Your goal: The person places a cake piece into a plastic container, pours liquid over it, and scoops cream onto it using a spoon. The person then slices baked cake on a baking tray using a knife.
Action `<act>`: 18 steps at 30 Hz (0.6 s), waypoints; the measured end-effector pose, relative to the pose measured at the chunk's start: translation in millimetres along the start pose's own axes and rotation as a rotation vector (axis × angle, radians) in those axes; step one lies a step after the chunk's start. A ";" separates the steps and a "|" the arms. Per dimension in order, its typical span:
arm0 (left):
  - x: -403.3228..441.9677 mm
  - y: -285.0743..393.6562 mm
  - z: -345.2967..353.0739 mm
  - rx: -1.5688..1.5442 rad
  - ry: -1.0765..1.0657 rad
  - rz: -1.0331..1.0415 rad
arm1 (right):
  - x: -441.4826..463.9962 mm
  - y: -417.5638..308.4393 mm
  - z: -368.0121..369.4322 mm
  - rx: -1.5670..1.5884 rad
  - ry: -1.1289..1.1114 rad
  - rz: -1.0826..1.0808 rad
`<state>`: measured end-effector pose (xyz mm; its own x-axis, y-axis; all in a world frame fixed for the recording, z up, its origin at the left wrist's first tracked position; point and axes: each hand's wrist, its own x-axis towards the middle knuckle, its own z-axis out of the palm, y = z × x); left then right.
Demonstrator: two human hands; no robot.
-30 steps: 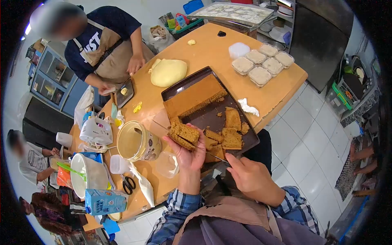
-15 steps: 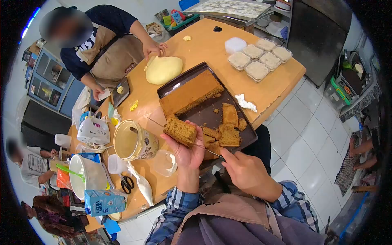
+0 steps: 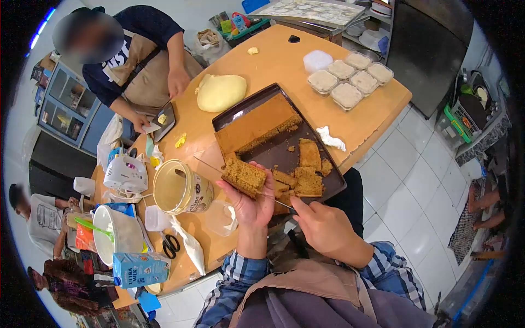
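Note:
A piece of brown sponge cake (image 3: 244, 176) rests in my left hand (image 3: 254, 210), gripped between thumb and fingers above the tray's near edge. My right hand (image 3: 331, 229) is closed around the dark handle of a long thin knife (image 3: 206, 164). The blade passes at the cake piece, its tip showing to the left; whether it is inside or under the cake I cannot tell. Below lies a dark baking tray (image 3: 322, 123) with a large uncut cake slab (image 3: 254, 124) and several cut pieces (image 3: 309, 182) and crumbs.
Left of my hands stand a clear plastic tub (image 3: 178, 188), piping bag (image 3: 188, 246), scissors (image 3: 171, 246), milk carton (image 3: 141, 270) and hand mixer (image 3: 126, 174). Filled containers (image 3: 346, 95) sit far right. Across the table, a co-worker works at a scale (image 3: 165, 126) beside pale dough (image 3: 221, 93).
My hands, the knife and the cake piece have barely shifted. The co-worker's hand has left the dough and moved toward the scale.

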<state>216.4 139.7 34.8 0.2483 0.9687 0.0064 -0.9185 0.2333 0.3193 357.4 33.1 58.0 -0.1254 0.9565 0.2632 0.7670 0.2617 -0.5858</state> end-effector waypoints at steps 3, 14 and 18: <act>2.7 3.7 0.1 -0.012 -0.024 0.001 | -10.4 3.5 -3.3 0.025 -0.004 -0.015; -0.8 1.2 -1.2 0.050 -0.007 -0.021 | -12.1 4.9 -3.7 0.019 -0.002 0.005; -0.1 -3.5 -7.0 0.029 -0.040 -0.059 | -10.7 3.6 -5.9 -0.018 -0.040 0.031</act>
<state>217.4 139.4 27.0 0.3141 0.9491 0.0245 -0.8929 0.2866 0.3474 365.2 23.1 57.6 -0.1262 0.9687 0.2139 0.7820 0.2298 -0.5793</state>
